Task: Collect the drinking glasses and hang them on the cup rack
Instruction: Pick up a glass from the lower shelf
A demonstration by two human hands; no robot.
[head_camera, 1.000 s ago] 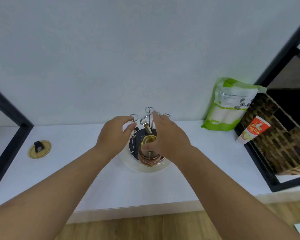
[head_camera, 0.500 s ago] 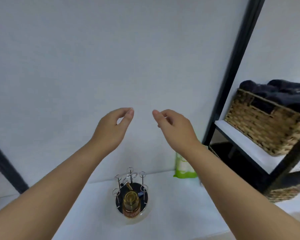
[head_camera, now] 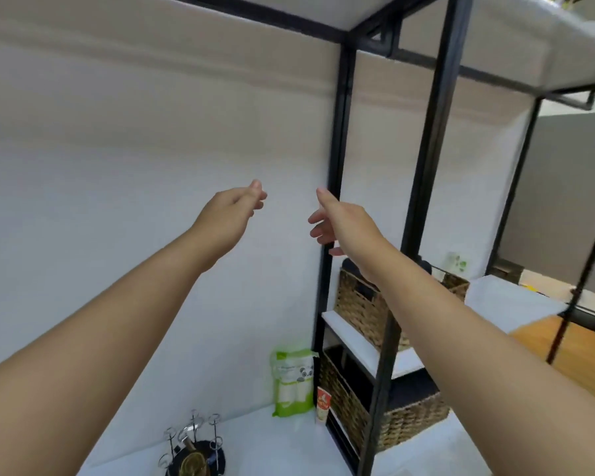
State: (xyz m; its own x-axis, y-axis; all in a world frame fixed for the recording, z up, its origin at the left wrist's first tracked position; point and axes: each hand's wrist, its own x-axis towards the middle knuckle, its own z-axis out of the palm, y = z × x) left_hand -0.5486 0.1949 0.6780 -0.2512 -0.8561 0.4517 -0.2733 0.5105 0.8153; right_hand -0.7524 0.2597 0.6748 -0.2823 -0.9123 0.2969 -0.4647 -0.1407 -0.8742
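The metal cup rack [head_camera: 194,441] stands on the white counter [head_camera: 272,448] at the bottom of the view, with one amber drinking glass [head_camera: 193,465] hung upside down on it. Both hands are raised high above the rack, in front of the white wall. My left hand [head_camera: 232,209] holds nothing, its fingers loosely curled. My right hand [head_camera: 337,219] is also empty, with fingers relaxed and spread. No other glasses are in view.
A black metal shelf frame [head_camera: 337,201] rises at the right. Wicker baskets [head_camera: 361,309] sit on its white shelves. A green and white bag [head_camera: 293,384] and a small red-topped tube [head_camera: 322,407] stand on the counter by the frame.
Both hands have left the rack and the hung glass and lifted up. The view has tilted up and swung right, so the rack now lies at the bottom edge.
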